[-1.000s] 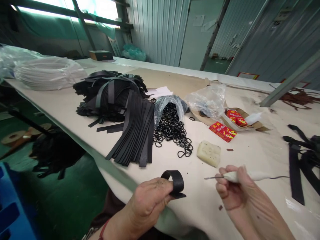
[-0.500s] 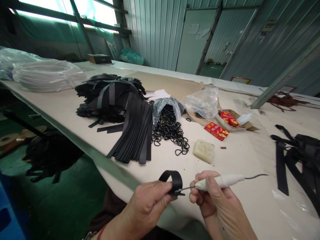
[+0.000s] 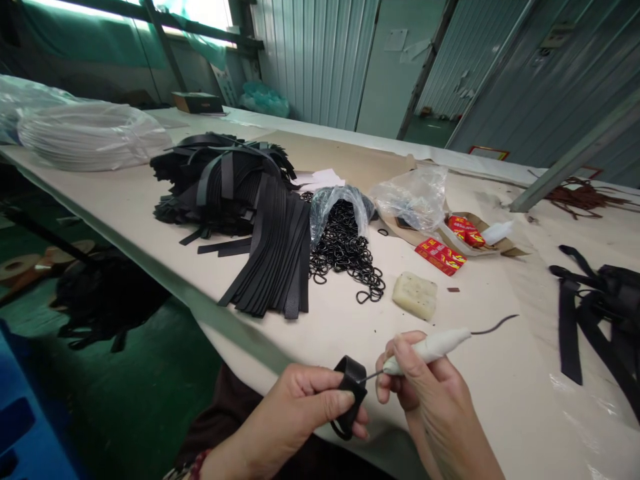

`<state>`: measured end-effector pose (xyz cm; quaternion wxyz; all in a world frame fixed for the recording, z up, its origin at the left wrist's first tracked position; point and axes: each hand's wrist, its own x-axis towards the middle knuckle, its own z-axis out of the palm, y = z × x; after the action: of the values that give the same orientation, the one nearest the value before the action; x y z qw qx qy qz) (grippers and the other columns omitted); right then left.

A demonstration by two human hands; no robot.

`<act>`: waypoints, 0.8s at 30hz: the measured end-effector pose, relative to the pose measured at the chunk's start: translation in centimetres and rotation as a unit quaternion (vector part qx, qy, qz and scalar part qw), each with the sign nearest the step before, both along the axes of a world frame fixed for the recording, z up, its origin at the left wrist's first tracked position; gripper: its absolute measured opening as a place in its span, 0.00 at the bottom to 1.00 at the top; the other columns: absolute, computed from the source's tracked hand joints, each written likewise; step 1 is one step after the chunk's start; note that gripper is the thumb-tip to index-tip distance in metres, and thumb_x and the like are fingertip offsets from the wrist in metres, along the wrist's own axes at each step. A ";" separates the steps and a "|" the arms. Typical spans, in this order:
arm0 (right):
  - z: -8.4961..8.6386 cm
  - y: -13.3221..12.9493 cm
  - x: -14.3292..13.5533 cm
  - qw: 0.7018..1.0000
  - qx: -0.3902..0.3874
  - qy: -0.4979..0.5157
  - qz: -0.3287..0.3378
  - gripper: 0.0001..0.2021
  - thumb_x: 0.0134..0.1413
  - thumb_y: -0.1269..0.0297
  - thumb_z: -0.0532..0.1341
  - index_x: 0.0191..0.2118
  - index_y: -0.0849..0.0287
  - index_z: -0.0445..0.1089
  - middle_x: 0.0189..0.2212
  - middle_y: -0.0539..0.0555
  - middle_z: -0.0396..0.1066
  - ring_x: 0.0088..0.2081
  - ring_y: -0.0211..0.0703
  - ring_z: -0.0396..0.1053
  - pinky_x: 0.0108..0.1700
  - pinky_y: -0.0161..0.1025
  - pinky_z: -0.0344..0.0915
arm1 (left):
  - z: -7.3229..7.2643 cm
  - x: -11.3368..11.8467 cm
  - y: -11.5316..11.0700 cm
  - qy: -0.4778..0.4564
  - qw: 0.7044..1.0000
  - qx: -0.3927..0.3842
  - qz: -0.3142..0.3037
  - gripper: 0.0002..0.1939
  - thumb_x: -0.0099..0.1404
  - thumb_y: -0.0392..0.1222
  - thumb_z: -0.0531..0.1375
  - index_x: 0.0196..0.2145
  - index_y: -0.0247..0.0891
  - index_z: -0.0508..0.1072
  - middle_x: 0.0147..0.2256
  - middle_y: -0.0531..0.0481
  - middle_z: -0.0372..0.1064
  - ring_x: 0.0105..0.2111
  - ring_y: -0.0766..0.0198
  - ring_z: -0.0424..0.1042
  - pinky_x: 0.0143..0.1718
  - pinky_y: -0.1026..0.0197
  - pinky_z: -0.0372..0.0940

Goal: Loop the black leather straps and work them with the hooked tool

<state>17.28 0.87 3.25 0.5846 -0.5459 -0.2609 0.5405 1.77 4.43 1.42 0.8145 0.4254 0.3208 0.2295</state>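
My left hand (image 3: 310,403) pinches a short black strap (image 3: 353,373) that is bent into a loop. My right hand (image 3: 425,380) is closed around a white-handled tool (image 3: 440,345) with a thin metal tip at one end and a thin, curved dark rod at the other. Its tip touches the strap or sits right beside it; I cannot tell which. On the table beyond the hands lie a pale yellow block (image 3: 415,295) with dark specks and a heap of black D-rings (image 3: 345,243) spilling from a clear plastic bag (image 3: 324,207).
Left of the rings lies a pile of black straps (image 3: 225,187). A wrapped white coil (image 3: 95,137) sits farther left. Red boxes (image 3: 440,256) and a crumpled plastic bag (image 3: 415,197) lie to the right, with more black straps (image 3: 570,327) at the right edge. A slanted post (image 3: 575,157) rises there.
My left hand has turned, tilting the loop so that its lower part hangs below my fingers. The tool in my right hand now slopes more steeply, its rear end higher. The view has shifted slightly.
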 end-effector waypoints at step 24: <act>-0.2 1.3 -0.8 0.979 0.013 -0.197 -0.052 0.19 0.54 0.50 0.55 0.21 0.59 0.59 0.15 0.45 0.59 0.15 0.30 0.57 0.16 0.29 0.56 | -0.7 0.7 -1.4 0.024 0.999 0.008 0.025 0.13 0.60 0.41 0.57 0.25 0.30 0.78 0.22 0.46 0.72 0.24 0.65 0.67 0.31 0.63 0.61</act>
<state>16.48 2.12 3.01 0.5558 -0.6468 -0.3495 0.3881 2.42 3.07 0.68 0.7971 0.4289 0.3494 0.2421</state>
